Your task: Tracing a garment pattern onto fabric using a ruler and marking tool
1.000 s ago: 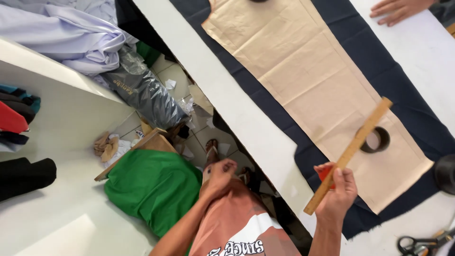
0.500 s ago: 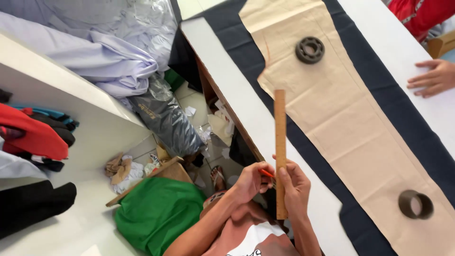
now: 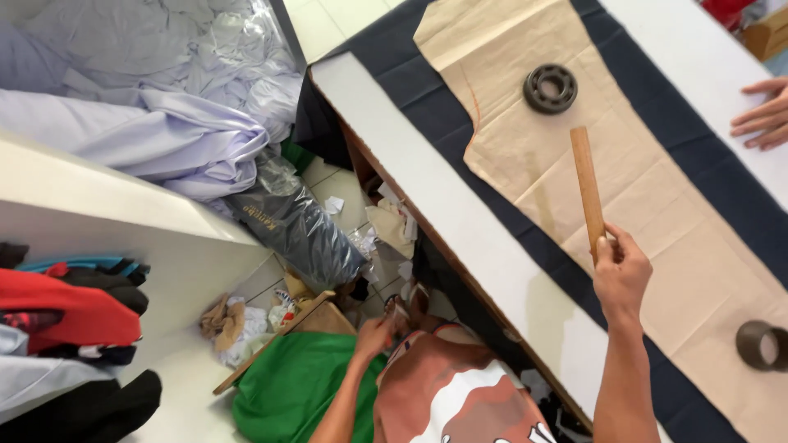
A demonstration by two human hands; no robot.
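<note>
The right hand's grip [image 3: 621, 275] is clenched around the lower end of a long wooden ruler [image 3: 588, 187], which points away from the person and hangs over a tan paper pattern [image 3: 657, 205], as if kept ready for measuring or marking. The pattern lies flat on dark navy cloth [image 3: 427, 90] spread along the white bench [image 3: 460, 213], just inside its near long edge. A black ring-shaped weight [image 3: 550, 88] sits on the pattern toward the far end and a brown tape roll [image 3: 759, 344] at the right edge, apparently pinning the paper down. The left hand [image 3: 377, 335] is off the bench, low by the person's body; whether its grip holds anything I cannot tell. Another person's hand [image 3: 759, 123] rests on the bench's far side.
</note>
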